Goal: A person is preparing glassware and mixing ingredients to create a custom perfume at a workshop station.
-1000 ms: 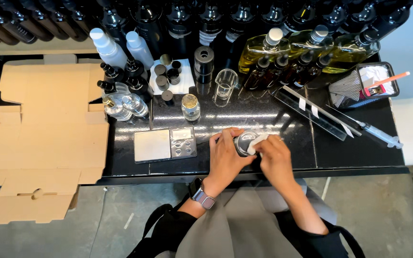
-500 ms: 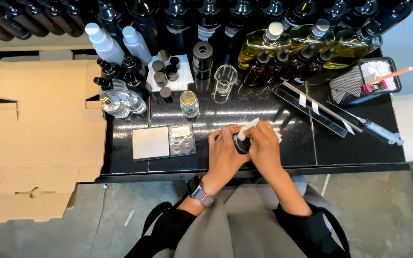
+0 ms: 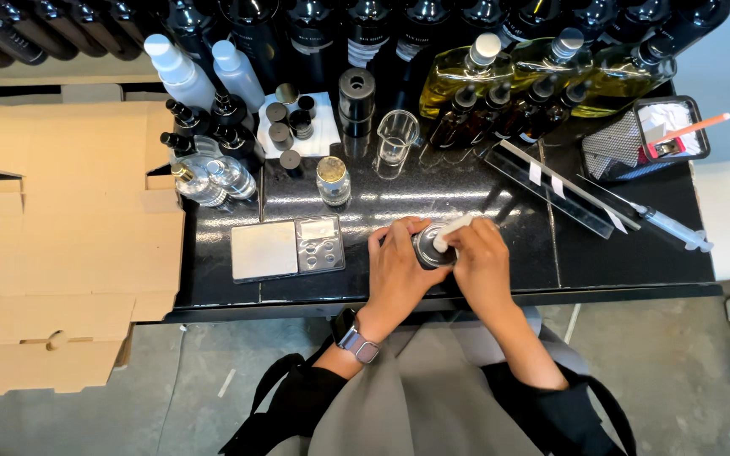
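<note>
My left hand [image 3: 400, 268] wraps around a small dark round jar [image 3: 429, 247] near the front edge of the black counter [image 3: 466, 279]. My right hand [image 3: 481, 262] holds a small white strip [image 3: 453, 233] against the jar's top, and its fingers also touch the jar. A smartwatch sits on my left wrist. Most of the jar is hidden by both hands.
A small silver pocket scale [image 3: 288, 248] lies left of my hands. Behind are a small capped vial [image 3: 333, 180], a clear beaker [image 3: 397, 137], spray bottles [image 3: 204, 76], oil bottles [image 3: 500, 72], dark bottles, a syringe [image 3: 661, 224] and a mesh tray [image 3: 652, 135]. A flattened cardboard box [image 3: 61, 245] lies at left.
Both hands have stayed at the jar. The right hand has turned the white strip and pressed it closer over the jar's top; the left hand has tightened around it.
</note>
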